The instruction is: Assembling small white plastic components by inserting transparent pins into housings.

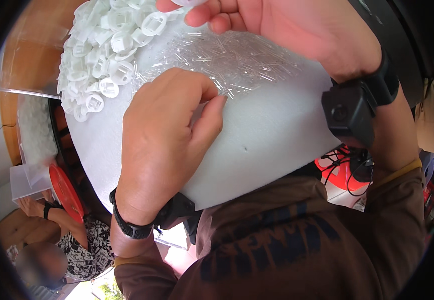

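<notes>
My left hand (162, 120) is over the near edge of a spread of thin, clear pins (242, 60), its thumb and forefinger pinched together. Whatever lies between those fingertips is hidden or too small to name. At the top edge of the view, my right hand (287, 32) is palm up with its fingers curled around a white plastic piece (189, 1), which is mostly cut off by the frame. To the left of the pins rises a heap of white plastic ring-shaped clips (97, 55).
A pale sheet (262, 130) covers the table under the heap and pins. At the far left, another person (84, 245) in a patterned shirt has hands at a clear plastic box (27, 182), beside a red round stool (67, 192). Dark cables (344, 167) hang beyond the near right edge.
</notes>
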Demonstrator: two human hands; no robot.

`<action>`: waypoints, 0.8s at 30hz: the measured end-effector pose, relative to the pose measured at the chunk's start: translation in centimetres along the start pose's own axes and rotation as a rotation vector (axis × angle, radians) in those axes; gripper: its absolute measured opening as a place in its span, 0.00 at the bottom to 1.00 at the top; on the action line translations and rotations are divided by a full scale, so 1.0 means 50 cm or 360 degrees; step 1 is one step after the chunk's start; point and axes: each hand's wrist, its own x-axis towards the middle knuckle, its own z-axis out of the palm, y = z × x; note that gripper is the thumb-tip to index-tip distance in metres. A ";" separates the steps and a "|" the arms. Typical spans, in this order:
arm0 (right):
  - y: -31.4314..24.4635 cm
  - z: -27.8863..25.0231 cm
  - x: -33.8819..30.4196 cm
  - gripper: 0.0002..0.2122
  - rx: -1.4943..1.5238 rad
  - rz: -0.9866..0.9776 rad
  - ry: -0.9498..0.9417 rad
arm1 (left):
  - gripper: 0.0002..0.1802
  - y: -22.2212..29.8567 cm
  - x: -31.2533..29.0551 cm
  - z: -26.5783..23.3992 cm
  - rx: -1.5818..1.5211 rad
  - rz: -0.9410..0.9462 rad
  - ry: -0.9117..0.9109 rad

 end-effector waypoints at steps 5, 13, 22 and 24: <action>-0.039 0.020 0.010 0.17 0.0192 0.0471 0.0221 | 0.03 -0.016 -0.010 -0.018 -0.0509 -0.0331 0.0075; -0.013 0.062 0.002 0.18 0.0111 0.0458 0.0446 | 0.07 -0.016 -0.017 -0.035 -0.1599 -0.0524 0.0260; -0.007 0.096 -0.014 0.20 -0.0483 0.0358 0.0549 | 0.07 -0.003 -0.033 -0.055 -0.1925 -0.0481 0.0421; -0.007 0.101 -0.016 0.20 -0.0481 0.0366 0.0523 | 0.08 -0.001 -0.032 -0.055 -0.1931 -0.0520 0.0426</action>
